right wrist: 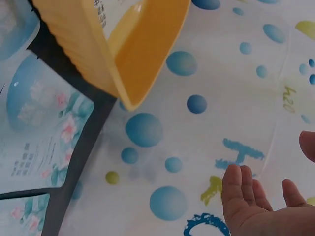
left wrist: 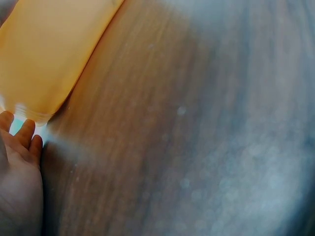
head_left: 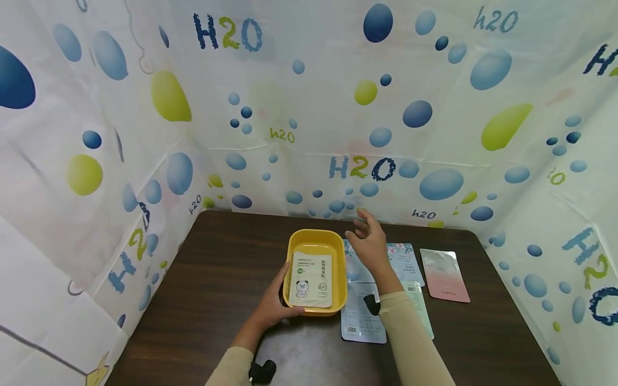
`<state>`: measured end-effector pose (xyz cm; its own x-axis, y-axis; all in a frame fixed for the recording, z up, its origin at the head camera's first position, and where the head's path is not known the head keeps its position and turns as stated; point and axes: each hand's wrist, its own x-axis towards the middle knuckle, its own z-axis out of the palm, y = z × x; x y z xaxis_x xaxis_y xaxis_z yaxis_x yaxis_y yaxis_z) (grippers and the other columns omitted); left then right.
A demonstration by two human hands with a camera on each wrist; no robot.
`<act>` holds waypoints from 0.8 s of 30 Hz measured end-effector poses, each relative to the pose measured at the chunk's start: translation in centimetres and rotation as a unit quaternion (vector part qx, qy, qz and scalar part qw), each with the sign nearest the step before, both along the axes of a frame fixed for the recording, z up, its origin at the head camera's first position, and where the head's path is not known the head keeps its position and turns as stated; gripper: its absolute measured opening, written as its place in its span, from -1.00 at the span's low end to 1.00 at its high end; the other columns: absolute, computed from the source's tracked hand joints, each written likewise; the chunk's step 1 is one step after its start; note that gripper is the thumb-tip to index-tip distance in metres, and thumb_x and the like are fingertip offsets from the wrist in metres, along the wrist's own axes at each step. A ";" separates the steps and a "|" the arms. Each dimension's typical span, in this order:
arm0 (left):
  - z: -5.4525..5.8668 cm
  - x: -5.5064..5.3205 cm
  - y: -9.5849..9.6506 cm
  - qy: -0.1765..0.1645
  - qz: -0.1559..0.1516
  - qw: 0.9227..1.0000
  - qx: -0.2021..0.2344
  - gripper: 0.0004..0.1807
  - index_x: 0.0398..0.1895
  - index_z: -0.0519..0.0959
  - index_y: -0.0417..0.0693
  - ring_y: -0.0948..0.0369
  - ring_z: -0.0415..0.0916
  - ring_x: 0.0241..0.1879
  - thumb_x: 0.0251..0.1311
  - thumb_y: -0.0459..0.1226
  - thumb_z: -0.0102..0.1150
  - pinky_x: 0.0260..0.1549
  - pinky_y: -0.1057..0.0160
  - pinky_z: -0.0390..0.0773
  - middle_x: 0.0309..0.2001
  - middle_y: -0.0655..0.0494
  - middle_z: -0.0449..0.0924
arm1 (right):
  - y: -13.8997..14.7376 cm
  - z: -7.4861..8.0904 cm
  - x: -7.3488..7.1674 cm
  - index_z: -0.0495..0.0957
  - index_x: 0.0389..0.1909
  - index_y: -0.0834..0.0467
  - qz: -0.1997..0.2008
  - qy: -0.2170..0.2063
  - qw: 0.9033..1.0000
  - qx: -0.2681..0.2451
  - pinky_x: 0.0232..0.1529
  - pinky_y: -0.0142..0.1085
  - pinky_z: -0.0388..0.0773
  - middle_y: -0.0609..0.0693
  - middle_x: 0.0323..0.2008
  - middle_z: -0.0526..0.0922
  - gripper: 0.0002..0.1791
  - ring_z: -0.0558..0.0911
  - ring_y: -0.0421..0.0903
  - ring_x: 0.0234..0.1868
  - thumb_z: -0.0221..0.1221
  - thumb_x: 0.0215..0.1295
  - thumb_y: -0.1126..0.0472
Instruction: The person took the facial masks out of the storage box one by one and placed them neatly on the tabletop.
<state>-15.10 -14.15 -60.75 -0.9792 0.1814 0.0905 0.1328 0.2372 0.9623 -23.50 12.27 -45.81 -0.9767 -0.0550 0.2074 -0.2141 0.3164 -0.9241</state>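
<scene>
My left hand [head_left: 271, 304] grips the near left corner of a yellow plastic tray [head_left: 316, 242], thumb at the front rim and fingers along the left side. Inside the tray lies a pale sachet [head_left: 311, 281] printed with a bear and "ESSENTIAL OIL". To the right of the tray, my right hand [head_left: 369, 244] is raised with its fingers loosely spread, holding nothing. Blue floral sachets [head_left: 406, 264] lie beneath and around the right forearm. The right wrist view shows that empty hand [right wrist: 258, 204] apart from the tray [right wrist: 147, 54].
A green sachet [head_left: 419, 306] lies partly behind the right sleeve. Farther right is a pink and silver sachet [head_left: 445, 279]. The dark wooden table [head_left: 207, 279] meets a white curtain [head_left: 309, 118] with blue and green drops at its back and sides.
</scene>
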 end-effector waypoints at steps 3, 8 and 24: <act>-0.1 0.0 0.0 0.002 0.003 1.000 -0.003 0.34 0.55 -0.09 0.42 0.07 0.00 0.52 -0.26 -0.20 0.64 0.38 -0.05 0.15 0.57 0.20 -0.08 | -0.8 0.1 0.0 0.22 0.44 -0.11 0.010 -0.010 1.000 0.004 0.29 0.04 0.41 -0.03 0.42 0.29 -0.29 0.41 0.12 0.36 0.24 0.30 0.13; 0.0 0.0 -0.1 0.002 0.000 1.000 0.001 0.34 0.55 -0.09 0.41 0.06 0.03 0.51 -0.26 -0.19 0.64 0.37 0.09 0.19 0.57 0.17 -0.07 | -2.0 0.2 0.0 0.19 0.46 -0.09 0.027 -0.025 0.999 -0.003 0.30 0.07 0.37 0.02 0.45 0.25 -0.26 0.39 0.16 0.37 0.24 0.30 0.15; 0.1 0.1 0.0 0.007 -0.004 1.000 0.009 0.35 0.57 -0.12 0.37 0.01 0.06 0.49 -0.25 -0.17 0.64 0.33 0.27 0.24 0.57 0.11 -0.07 | -4.7 -0.6 -1.0 0.16 0.47 -0.11 0.051 -0.050 0.997 -0.028 0.42 0.05 0.20 -0.04 0.49 0.17 -0.25 0.26 0.06 0.47 0.24 0.30 0.15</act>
<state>-15.05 -14.15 -60.69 -0.9764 0.1874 0.1075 0.1481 0.2184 0.9646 -24.53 7.57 -46.39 -0.9828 -0.1452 0.1141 -0.1474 0.2443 -0.9584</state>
